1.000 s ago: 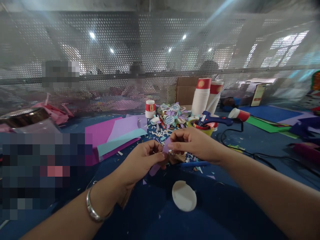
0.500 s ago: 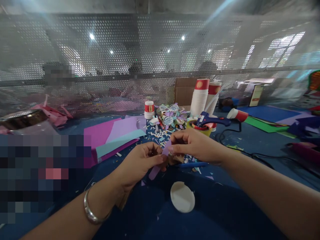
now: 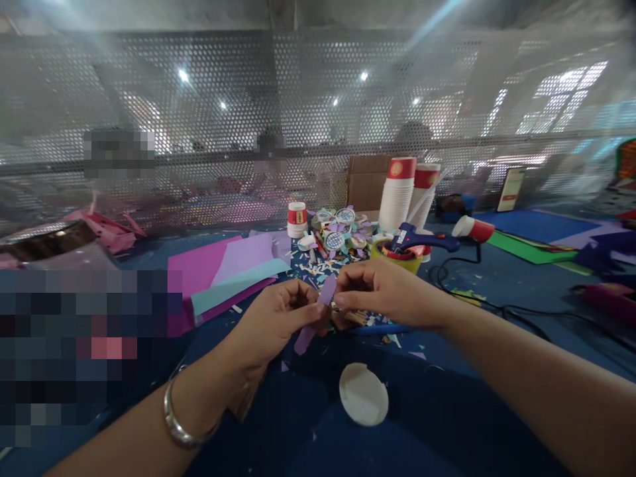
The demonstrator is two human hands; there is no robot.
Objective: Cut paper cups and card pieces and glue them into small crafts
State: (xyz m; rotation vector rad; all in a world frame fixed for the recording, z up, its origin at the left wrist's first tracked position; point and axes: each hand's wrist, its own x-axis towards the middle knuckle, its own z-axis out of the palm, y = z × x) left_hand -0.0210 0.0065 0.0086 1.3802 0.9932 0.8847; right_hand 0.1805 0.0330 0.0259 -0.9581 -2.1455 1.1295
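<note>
Purple paper strip (image 3: 326, 290) slants between my two hands, above the blue tabletop (image 3: 427, 424), its lower end sticking out beneath my left thumb. My left hand (image 3: 281, 318) grips it, thumb pressed over its middle and the fingers curled behind. My right hand (image 3: 387, 291) has its thumb and fingers bent together right at the strip's upper part; whether they are pinching it or only beside it, I cannot tell. A silver bracelet (image 3: 173, 417) circles my left wrist. Nearer to me, a white round piece (image 3: 364, 395) lies on the tabletop, well apart from my fingers. Just beyond my hands are scattered paper scraps (image 3: 318, 266), and behind those a heap of decorated round pieces (image 3: 334, 241), with a red and white paper cup (image 3: 297, 220) beside it. To the left lie magenta paper (image 3: 199, 260) and a light blue sheet (image 3: 238, 286). Past my right hand, a blue glue gun (image 3: 422, 240) rests across a yellow round container (image 3: 410, 265), in front of tall stacked cups (image 3: 396, 195). Further right, another cup (image 3: 474, 229) lies on its side near green paper (image 3: 531, 249).
</note>
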